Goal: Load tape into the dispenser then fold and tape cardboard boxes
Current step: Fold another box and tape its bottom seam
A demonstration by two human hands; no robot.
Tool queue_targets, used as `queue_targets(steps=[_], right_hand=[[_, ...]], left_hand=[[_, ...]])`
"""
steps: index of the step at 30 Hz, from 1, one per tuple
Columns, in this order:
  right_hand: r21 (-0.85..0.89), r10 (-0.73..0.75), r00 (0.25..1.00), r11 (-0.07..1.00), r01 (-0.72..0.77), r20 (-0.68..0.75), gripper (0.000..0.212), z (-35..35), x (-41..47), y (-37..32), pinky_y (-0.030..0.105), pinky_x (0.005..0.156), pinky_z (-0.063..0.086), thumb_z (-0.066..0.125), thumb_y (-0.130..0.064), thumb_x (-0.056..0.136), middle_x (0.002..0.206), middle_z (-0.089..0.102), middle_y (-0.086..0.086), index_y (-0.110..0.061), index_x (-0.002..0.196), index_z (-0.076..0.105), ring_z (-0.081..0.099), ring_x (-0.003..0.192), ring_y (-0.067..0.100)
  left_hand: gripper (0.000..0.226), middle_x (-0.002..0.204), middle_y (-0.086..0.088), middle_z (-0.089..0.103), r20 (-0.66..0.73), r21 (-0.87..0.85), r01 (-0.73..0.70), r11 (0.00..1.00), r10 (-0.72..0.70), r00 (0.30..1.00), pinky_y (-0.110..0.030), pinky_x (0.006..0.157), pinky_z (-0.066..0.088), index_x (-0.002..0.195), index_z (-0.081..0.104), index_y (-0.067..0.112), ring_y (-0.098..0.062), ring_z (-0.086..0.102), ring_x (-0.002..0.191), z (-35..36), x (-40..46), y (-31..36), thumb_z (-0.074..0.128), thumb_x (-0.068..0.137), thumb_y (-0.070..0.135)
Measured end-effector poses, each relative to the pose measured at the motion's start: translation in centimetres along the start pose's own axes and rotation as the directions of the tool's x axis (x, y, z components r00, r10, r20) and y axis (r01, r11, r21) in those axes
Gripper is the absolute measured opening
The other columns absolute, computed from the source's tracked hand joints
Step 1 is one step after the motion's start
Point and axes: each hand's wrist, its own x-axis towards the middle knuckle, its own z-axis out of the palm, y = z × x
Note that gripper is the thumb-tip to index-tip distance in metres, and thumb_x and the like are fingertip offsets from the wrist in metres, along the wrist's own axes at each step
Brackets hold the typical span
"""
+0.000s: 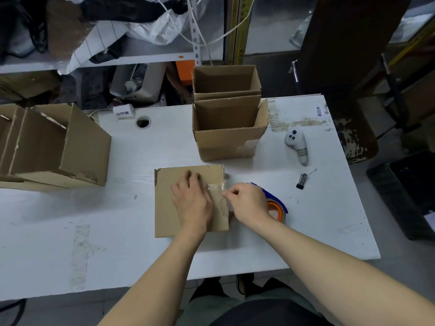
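A small closed cardboard box (pixel 169 208) lies on the white table (pixel 117 220) in front of me, with clear tape (pixel 217 188) across its top near the right edge. My left hand (pixel 191 201) rests flat on the box top, fingers spread forward. My right hand (pixel 247 203) is at the box's right edge, thumb and forefinger pinching the tape there. Behind my right hand lies the blue tape dispenser (pixel 276 204) with an orange-cored roll, partly hidden by the hand.
Two open cardboard boxes (pixel 229 142) stand one behind the other at the table's far middle. A larger open box (pixel 58 147) sits at the left. A white controller (pixel 297 144) and a small black tool (pixel 301 181) lie to the right. Cluttered shelves stand behind.
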Motion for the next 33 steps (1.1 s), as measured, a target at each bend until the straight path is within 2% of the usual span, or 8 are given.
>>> queue_targets(steps=[5,9,12,17,21,25,28,33], right_hand=[[-0.329,-0.175,0.982,0.934,0.141,-0.076,0.030,-3.0,0.8,5.0,0.036,0.093,0.045,0.062,-0.014,0.091,0.116,0.059,0.004,-0.015,0.121,0.063,0.053,0.109,0.027],[-0.652,0.053,0.994,0.758,0.020,0.091,0.037,-4.6,1.8,8.5,0.035,0.093,0.044,0.056,-0.015,0.088,0.126,0.050,0.008,-0.014,0.125,0.053,0.046,0.115,0.029],[-0.608,0.109,0.986,0.794,-0.010,0.127,0.016,-5.0,2.5,9.0,0.033,0.078,0.043,0.060,-0.017,0.090,0.116,0.054,0.009,-0.013,0.105,0.055,0.054,0.106,0.028],[-0.245,0.131,0.984,0.965,-0.099,0.118,0.040,-6.7,1.9,7.9,0.032,0.059,0.040,0.078,-0.027,0.081,0.096,0.059,0.005,-0.014,0.097,0.044,0.059,0.076,0.022],[0.094,-0.136,0.987,0.987,0.128,0.091,0.054,-8.9,-0.3,5.6,0.014,0.072,0.050,0.070,-0.005,0.082,0.108,0.061,-0.010,-0.031,0.123,0.047,0.067,0.092,0.015],[-0.042,-0.489,0.870,0.870,0.491,0.059,0.083,-9.8,-1.4,4.9,0.017,0.088,0.045,0.083,-0.015,0.083,0.129,0.048,-0.011,-0.040,0.149,0.040,0.049,0.110,0.009],[-0.283,-0.683,0.731,0.699,0.657,0.011,0.084,-9.5,-1.5,5.0,0.031,0.081,0.051,0.086,-0.033,0.084,0.121,0.052,0.000,-0.032,0.155,0.041,0.051,0.105,0.019],[-0.418,-0.775,0.628,0.595,0.686,-0.073,0.084,-8.8,-1.6,4.7,0.035,0.080,0.049,0.084,-0.005,0.077,0.112,0.055,0.006,-0.019,0.153,0.050,0.051,0.098,0.026]], left_hand=[[0.030,0.142,-0.014,0.057,-0.026,0.057,-0.175,0.983,0.177,0.984,-0.042,0.097,0.038,0.117,0.066,0.009,-0.039,0.050,0.106,-0.6,-1.0,-0.8,0.063,0.095,0.030],[0.036,0.140,-0.010,0.061,-0.049,0.058,-0.216,0.975,0.219,0.974,-0.044,0.096,0.041,0.119,0.067,0.012,-0.037,0.053,0.107,-1.2,-2.6,-0.3,0.060,0.093,0.036],[0.039,0.126,-0.007,0.068,-0.025,-0.030,-0.247,0.968,0.247,0.969,-0.036,0.095,0.041,0.125,0.067,0.011,-0.033,0.054,0.105,-2.1,-3.3,0.7,0.057,0.097,0.037],[0.030,0.110,0.005,0.073,0.299,-0.330,0.044,0.943,0.060,0.952,-0.033,0.089,0.054,0.127,0.066,0.026,-0.016,0.069,0.099,-5.1,-3.9,4.2,0.060,0.102,0.042],[0.034,0.095,0.007,0.079,0.450,-0.522,0.355,0.775,-0.103,0.887,-0.034,0.086,0.060,0.101,0.076,0.024,-0.011,0.074,0.093,-6.3,-3.5,6.4,0.061,0.099,0.055],[0.046,0.098,0.002,0.082,0.632,-0.585,0.546,0.600,-0.085,0.770,-0.031,0.086,0.058,0.107,0.076,0.016,-0.009,0.076,0.097,-8.7,-2.9,8.2,0.057,0.101,0.057],[0.041,0.087,0.004,0.080,0.571,-0.601,0.442,0.666,-0.029,0.820,-0.035,0.090,0.059,0.091,0.078,0.016,-0.013,0.075,0.092,-9.5,-3.0,8.5,0.059,0.103,0.050],[0.046,0.062,0.004,0.053,0.323,-0.423,0.106,0.900,0.041,0.945,-0.036,0.061,0.040,0.079,0.064,0.012,-0.014,0.045,0.061,-9.1,-4.0,7.9,0.049,0.108,0.044]])
